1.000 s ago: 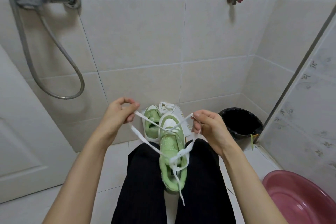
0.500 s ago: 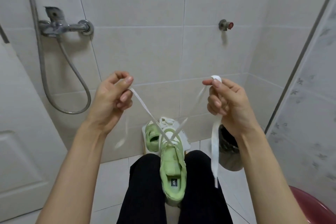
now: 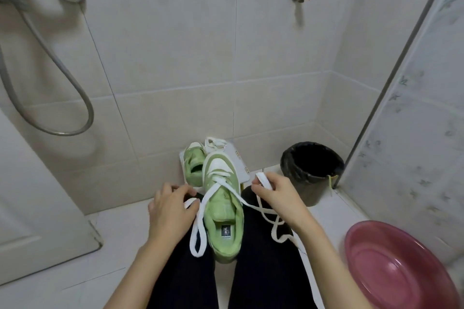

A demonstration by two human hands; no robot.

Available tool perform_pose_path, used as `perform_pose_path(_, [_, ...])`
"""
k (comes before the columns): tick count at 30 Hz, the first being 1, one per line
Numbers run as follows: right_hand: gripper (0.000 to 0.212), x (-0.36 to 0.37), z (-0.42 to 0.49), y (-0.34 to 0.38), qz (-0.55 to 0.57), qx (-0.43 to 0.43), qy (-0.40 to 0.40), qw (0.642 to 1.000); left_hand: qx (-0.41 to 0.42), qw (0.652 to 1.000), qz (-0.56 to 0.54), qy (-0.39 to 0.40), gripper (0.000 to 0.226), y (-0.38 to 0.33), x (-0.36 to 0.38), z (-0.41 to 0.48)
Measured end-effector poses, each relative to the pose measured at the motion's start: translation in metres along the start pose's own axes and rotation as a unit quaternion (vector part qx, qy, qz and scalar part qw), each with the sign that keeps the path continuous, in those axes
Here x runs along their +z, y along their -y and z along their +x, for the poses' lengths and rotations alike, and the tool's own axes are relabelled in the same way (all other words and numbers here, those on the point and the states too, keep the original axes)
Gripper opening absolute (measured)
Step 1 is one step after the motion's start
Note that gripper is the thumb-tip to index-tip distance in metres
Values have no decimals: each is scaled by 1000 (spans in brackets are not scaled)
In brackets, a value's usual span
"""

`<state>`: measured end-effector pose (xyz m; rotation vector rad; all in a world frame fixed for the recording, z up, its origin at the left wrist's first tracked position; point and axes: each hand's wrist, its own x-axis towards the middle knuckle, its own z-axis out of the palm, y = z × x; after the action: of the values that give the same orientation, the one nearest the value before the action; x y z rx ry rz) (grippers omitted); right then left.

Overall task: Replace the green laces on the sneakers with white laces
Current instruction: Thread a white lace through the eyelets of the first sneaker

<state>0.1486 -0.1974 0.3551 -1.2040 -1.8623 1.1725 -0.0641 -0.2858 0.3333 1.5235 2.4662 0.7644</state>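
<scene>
Flanking the green sneaker (image 3: 223,221), left grip (image 3: 173,211) and right grip (image 3: 278,198) each pinching a white lace (image 3: 198,231) end.

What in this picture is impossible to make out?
Head view:
- far sneaker: partly hidden behind near sneaker; laced or not, cannot tell.
- label inside near sneaker: too small to read.
- lace: one end runs off the bottom edge below the right hand.
- bin: inside too dark.
- basin: cut by right and bottom edges.
</scene>
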Motion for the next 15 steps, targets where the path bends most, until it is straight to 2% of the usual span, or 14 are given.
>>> perform_pose_path(2, [4, 0, 1, 1, 10, -20, 57, 998, 95, 989, -116, -11, 22, -9, 2, 2])
perform_pose_path(3, [4, 0, 2, 2, 19, -35, 99, 994, 139, 974, -178, 16, 30, -16, 2, 5])
perform_pose_path(6, [11, -1, 4, 8, 87, -82, 164, 979, 172, 924, -285, 188, 52, -41, 8, 17])
perform_pose_path(9, [10, -9, 6, 12, 203, -108, 120, 966, 212, 904, -255, 269, 59, -61, 21, 30])
perform_pose_path(11, [15, -21, 11, 9, 275, -109, 65, 953, 237, 887, -253, 304, 41, -70, 29, 36])
perform_pose_path(13, [14, -33, 17, 3, 277, -98, 13, 956, 204, 864, -331, 321, 17, -77, 35, 41])
perform_pose_path(15, [14, -42, 21, -10, 221, -71, -27, 972, 131, 861, -405, 277, 17, -79, 39, 51])
